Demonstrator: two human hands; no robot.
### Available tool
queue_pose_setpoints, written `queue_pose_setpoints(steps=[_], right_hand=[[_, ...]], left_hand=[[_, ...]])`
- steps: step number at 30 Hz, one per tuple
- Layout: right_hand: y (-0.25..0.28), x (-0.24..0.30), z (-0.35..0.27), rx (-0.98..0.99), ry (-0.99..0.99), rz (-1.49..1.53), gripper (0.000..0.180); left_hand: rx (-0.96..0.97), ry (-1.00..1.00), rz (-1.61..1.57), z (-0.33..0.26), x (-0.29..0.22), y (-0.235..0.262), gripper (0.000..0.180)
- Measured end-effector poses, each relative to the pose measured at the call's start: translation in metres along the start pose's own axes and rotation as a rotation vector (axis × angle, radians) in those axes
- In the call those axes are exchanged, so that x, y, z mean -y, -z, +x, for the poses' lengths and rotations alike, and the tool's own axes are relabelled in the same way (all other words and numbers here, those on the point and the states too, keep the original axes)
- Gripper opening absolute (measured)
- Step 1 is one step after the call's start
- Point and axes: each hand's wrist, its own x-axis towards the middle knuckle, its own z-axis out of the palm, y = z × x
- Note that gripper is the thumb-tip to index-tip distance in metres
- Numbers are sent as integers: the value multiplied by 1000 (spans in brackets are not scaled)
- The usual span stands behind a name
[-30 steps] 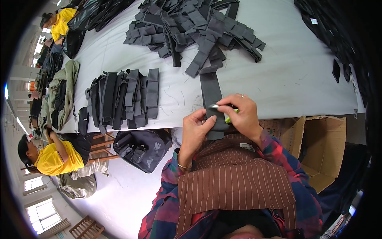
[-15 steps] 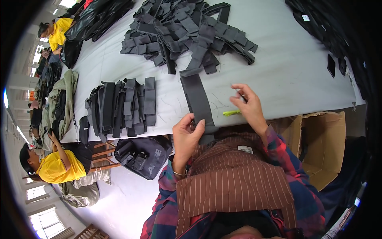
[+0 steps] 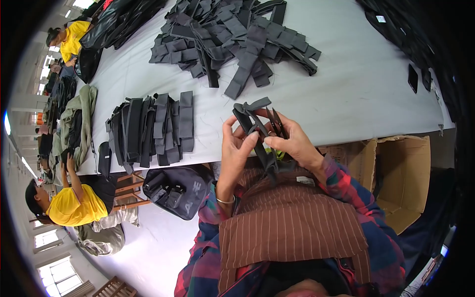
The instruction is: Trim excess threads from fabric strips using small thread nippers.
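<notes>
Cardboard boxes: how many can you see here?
1. An open cardboard box sits on the floor by the table's near edge, to the person's right. Others may be hidden under the table.

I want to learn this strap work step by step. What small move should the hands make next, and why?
Probably lay the strap on the neat stack by the left hand. Both hands, left and right hand, hold it folded above the table edge, and straps lie side by side in that stack.
</notes>
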Motion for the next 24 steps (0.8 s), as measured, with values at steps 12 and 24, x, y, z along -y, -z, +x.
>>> queue_pose_setpoints(steps=[12,24], right_hand=[[21,-23,3,-225,247,-543,33],[49,-12,-18,-330,306,-1159,20]], left_hand=[[-32,60,16,22,3,6,38],[-16,112,105,45,46,25,37]])
